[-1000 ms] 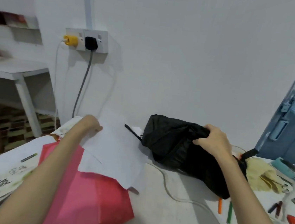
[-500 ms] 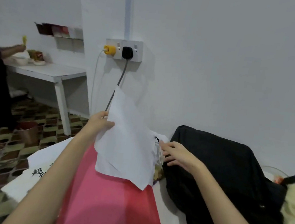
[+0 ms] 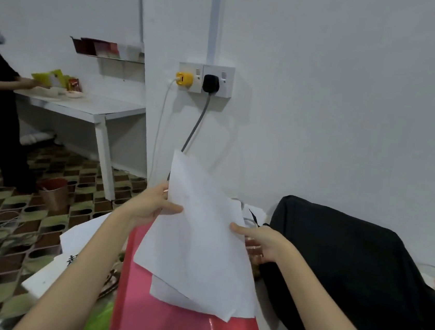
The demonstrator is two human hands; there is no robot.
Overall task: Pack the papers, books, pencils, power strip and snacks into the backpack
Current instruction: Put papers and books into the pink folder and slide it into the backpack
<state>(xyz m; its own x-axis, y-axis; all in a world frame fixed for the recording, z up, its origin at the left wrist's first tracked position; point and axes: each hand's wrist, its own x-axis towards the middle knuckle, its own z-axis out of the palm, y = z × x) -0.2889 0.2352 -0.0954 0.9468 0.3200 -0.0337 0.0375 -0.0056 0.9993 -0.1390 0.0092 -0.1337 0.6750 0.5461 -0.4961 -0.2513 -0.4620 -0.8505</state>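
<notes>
both hands hold the white papers (image 3: 197,233) above a red folder (image 3: 181,326). the left hand (image 3: 152,206) has its grip pinched on their left edge, the right hand (image 3: 259,241) on their right edge. the black backpack (image 3: 356,265) lies just right.

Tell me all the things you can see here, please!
white papers: a few sheets, white, held up over the red folder
red folder: one, red-pink, on the table
backpack: one, black, right of the papers
wall socket: one, white, with a yellow and a black plug
side table: one, white, far left
bin: one, copper, on the floor
left hand: pinches the papers' left edge
right hand: holds their right edge
</notes>
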